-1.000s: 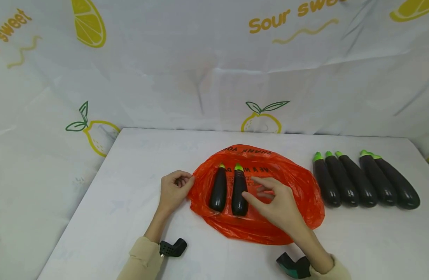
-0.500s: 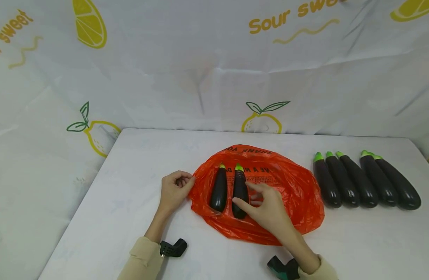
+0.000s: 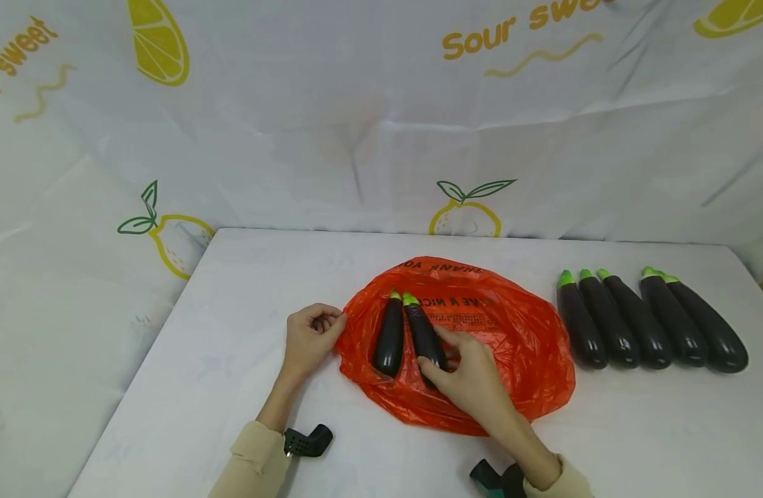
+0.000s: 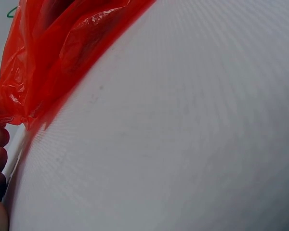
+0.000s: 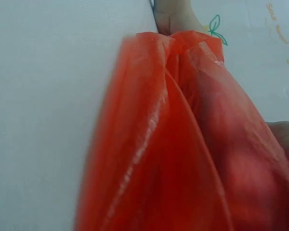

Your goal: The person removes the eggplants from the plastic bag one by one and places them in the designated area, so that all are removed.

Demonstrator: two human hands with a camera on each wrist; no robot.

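At the far left of the white table (image 3: 250, 277), a tan sleeve (image 3: 250, 456) with a black wrist device (image 3: 309, 440) leads up to the left hand (image 3: 311, 333); its thumb and forefinger are pinched together on the left edge of a red plastic bag (image 3: 519, 339), the other fingers curled in; the bag lies spread at the middle of the table, dark lettering showing near its far side; on its left part lies the first eggplant (image 3: 389, 337), nearly straight, green end away from the person; just beside it is the second eggplant (image 3: 422, 332), also on the bag, its green end slanted toward the first; the right hand (image 3: 471, 370) holds this one near its lower end, thumb and fingers set narrow around it; right of the bag, five more eggplants (image 3: 636, 324) lie in a row, green ends away from the person; behind the table hangs a white cloth (image 3: 294, 138) printed with lemons.
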